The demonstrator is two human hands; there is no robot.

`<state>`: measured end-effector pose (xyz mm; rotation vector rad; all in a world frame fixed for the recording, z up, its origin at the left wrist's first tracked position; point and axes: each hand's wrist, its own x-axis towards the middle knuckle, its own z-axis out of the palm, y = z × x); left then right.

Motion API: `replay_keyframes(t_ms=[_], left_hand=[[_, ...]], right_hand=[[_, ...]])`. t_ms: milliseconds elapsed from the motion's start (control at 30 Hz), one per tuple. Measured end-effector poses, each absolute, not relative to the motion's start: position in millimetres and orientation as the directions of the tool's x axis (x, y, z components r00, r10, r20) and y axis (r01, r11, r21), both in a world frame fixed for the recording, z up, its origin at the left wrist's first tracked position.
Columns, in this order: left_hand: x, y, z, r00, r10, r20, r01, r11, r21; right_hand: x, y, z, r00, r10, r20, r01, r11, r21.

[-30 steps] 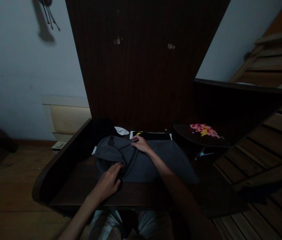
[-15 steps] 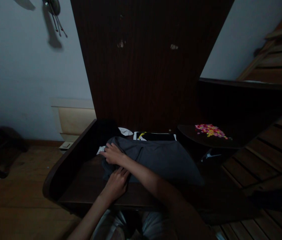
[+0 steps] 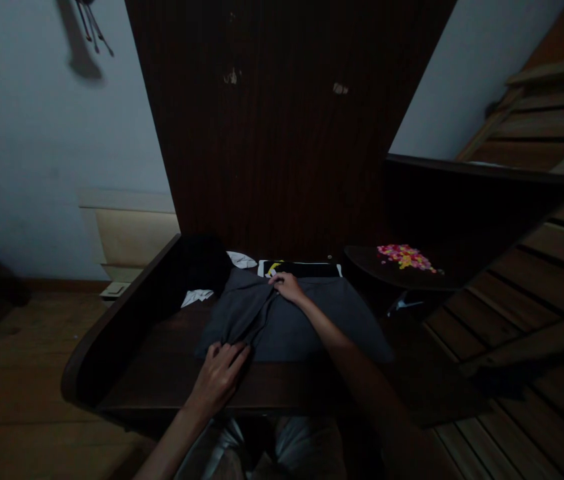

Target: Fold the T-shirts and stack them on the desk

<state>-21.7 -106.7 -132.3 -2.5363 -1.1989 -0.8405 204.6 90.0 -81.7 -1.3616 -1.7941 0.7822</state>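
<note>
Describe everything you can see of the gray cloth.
The gray cloth looks like plain, soft fabric. It lies spread across a dark wooden surface, smoother on the right, creased on the left. The left hand touches it at the near edge, the right hand at the far edge.

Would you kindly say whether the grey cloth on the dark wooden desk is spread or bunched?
Mostly spread: the grey cloth lies broad and flat, with creases between the left hand and right hand. Layers beneath: cannot tell.

Pink and yellow bits (image 3: 406, 257) lie on a dark shelf (image 3: 369, 260), near wooden slats (image 3: 552, 123); at left, a pale wall (image 3: 27, 133) meets a plank floor (image 3: 17, 400).
</note>
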Motion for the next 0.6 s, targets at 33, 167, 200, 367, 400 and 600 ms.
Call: replay_keyframes(t_ms=[33, 167, 200, 367, 400, 600], left_hand=[[-20.1, -106.8, -131.8, 0.492, 0.652, 0.578, 0.774, -0.631, 0.053], [-15.8, -106.1, -127.1, 0.393, 0.722, 0.570, 0.834, -0.541, 0.110], [-15.8, -106.3, -125.8, 0.375, 0.737, 0.562, 0.848, -0.518, 0.114], [-18.9, -112.4, -118.6, 0.316, 0.778, 0.544, 0.876, -0.460, 0.148], [-19.6, -114.1, -117.0, 0.296, 0.781, 0.550, 0.873, -0.455, 0.177], [-25.4, -116.8, -110.0, 0.189, 0.838, 0.512, 0.854, -0.398, 0.334]], right_hand=[[208.2, 91.2, -85.1, -0.197, 0.971, 0.137, 0.517, 0.222, -0.826], [208.8, 94.5, -86.7, -0.329, 0.934, 0.140, 0.492, 0.296, -0.819], [207.9, 95.5, -85.0, -0.352, 0.925, 0.143, 0.492, 0.313, -0.812], [207.5, 99.9, -74.7, -0.433, 0.901, 0.031, 0.479, 0.260, -0.839], [207.9, 99.9, -72.8, -0.445, 0.896, -0.002, 0.464, 0.228, -0.856], [212.1, 92.2, -61.4, -0.431, 0.888, -0.159, 0.293, -0.029, -0.956]])
